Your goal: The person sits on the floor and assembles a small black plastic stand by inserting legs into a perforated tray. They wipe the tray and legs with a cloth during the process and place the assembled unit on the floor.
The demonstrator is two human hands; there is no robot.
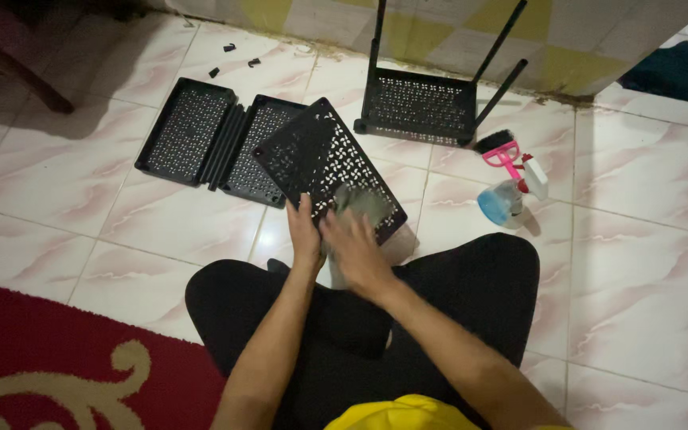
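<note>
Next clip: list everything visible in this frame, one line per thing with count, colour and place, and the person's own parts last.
perforated shelf panel: 1, black, tilted up in front of the person, gripped at its near edge
cloth: 1, grey, pressed on that panel under the right hand
flat shelf panels: 2, black, side by side on the tiles to the left
shelf with poles: 1, black, by the wall, poles pointing up
brush: 1, pink handle, black bristles, right of centre
spray bottle: 1, blue with white head, beside the brush
small clips: about three, black, near the wall
rug: 1, red with cream pattern, lower left
tiled floor: white-pink marbled
left hand: holds the panel edge
right hand: on the cloth
</note>
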